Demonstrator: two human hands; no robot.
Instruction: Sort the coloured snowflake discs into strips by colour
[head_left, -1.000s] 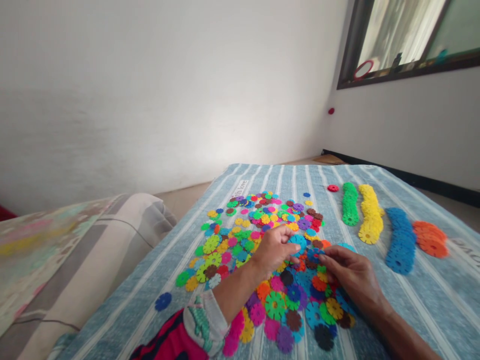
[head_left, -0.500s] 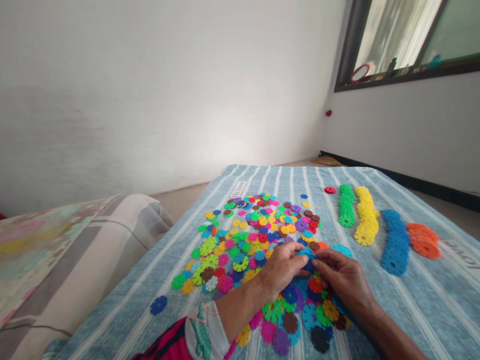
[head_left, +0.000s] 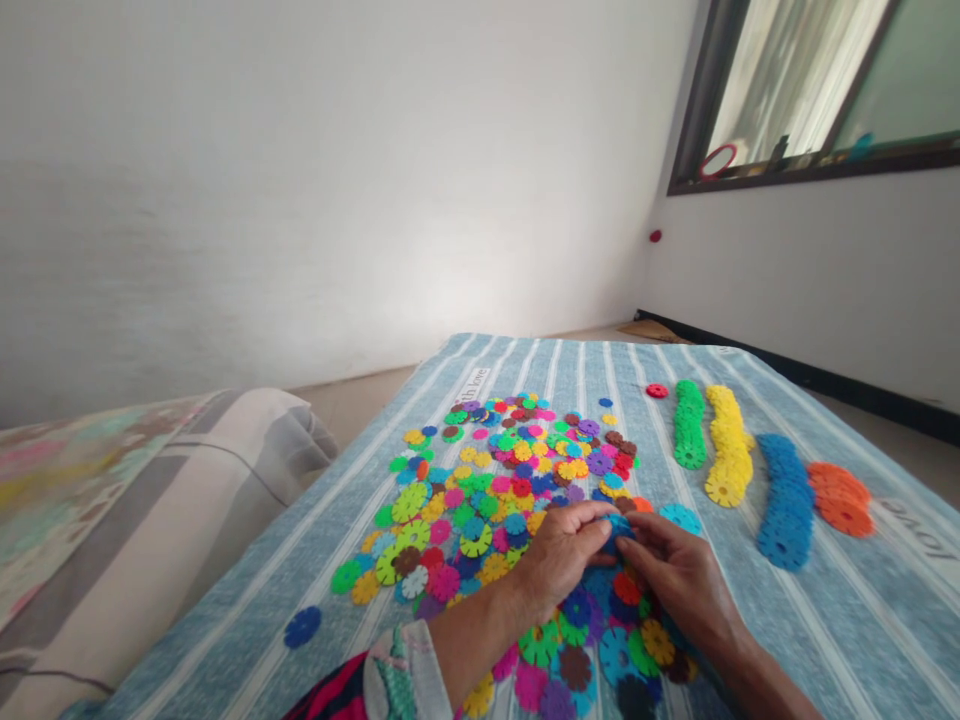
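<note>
Over the near right part of a loose spread of notched plastic discs (head_left: 475, 541), my two hands meet. My left hand (head_left: 564, 548) has its thumb and fingers closed on blue notched discs (head_left: 618, 533). From the other side, my right hand (head_left: 671, 555) pinches the same blue discs. How many are held is hidden by the fingers. A light blue disc (head_left: 681, 518) lies on the cloth just beyond my right hand. Below the hands are discs in green, orange, brown, purple and other colours.
Overlapping rows of green discs (head_left: 689, 425), yellow discs (head_left: 726, 450), blue discs (head_left: 784, 500) and orange discs (head_left: 841, 498) lie at the right, with red discs (head_left: 657, 391) behind. A lone dark blue disc (head_left: 302, 627) is at the left on the striped cloth (head_left: 247, 585). A bed (head_left: 247, 440) stands farther left.
The view has tilted slightly, so the tabletop sits a little lower in the picture. Both hands stay together on the blue discs, with small shifts of the fingers.
</note>
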